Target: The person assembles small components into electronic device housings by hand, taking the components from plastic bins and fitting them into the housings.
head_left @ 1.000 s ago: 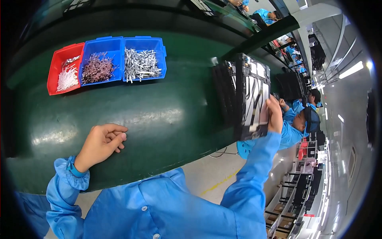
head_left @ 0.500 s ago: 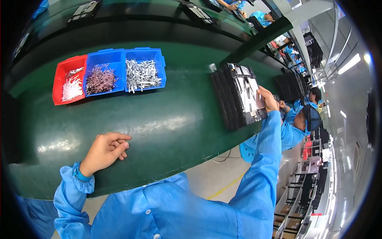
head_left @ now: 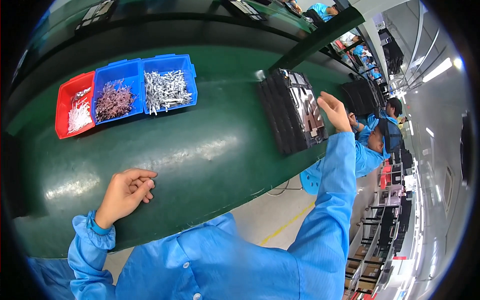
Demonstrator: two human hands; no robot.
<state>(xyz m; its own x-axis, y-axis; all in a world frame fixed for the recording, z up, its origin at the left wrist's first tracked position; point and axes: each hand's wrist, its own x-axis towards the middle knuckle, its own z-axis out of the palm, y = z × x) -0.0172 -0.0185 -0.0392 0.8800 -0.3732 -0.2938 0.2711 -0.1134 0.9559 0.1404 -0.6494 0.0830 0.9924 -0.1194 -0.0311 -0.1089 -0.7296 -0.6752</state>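
My right hand (head_left: 336, 113) is beside the outer face of a row of black flat panel-like units (head_left: 292, 112) at the right of the green table. Its fingers are apart and nothing shows between them. The facing unit has silver, white and brownish plates (head_left: 310, 116) on it; I cannot make out its kind. On the table at the lower left rests my left hand (head_left: 125, 194), its fingers curled in and the thumb against them, with nothing visible inside. A blue band (head_left: 96, 225) circles that wrist.
A red bin (head_left: 63, 114) holds white thin strips; two joined blue bins (head_left: 118, 68) hold brownish wiry pieces (head_left: 115, 101) and silvery strips (head_left: 167, 90). A dark green post (head_left: 320, 37) rises behind the panels. A co-worker in blue (head_left: 372, 150) sits at the right.
My right hand has come slightly away from the outer panel, its fingers no longer on the face. The left hand stays curled on the table. The whole view has shifted a little.
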